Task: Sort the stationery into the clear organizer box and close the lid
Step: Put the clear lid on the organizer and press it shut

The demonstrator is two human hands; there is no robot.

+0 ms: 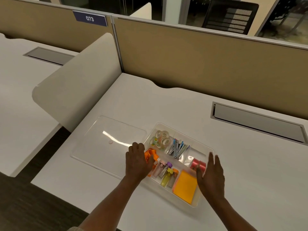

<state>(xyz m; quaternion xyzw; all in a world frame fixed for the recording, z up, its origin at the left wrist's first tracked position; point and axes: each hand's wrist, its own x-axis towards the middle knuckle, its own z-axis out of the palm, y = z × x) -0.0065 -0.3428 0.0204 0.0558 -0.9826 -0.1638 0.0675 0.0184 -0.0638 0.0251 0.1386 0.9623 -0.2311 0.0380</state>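
The clear organizer box (210, 149) lies open on the white desk, divided into several compartments. It holds tape rolls (161, 139), metal clips (177, 149), red ribbon spools (198, 164), small staplers (166, 173), an orange sticky-note pad (185, 186) and an orange item (150, 155) at its left edge. The clear lid (108, 140) lies flat on the desk to the left of the box. My left hand (137, 162) rests on the box's left side, fingers curled at the orange item. My right hand (211, 175) is flat against the box's right wall, fingers apart.
A beige divider panel (80, 90) stands to the left of the desk, and a tan partition (208, 60) runs along the back. A grey cable hatch (256, 122) is set into the desk at the back right. The desk's front edge runs below the box.
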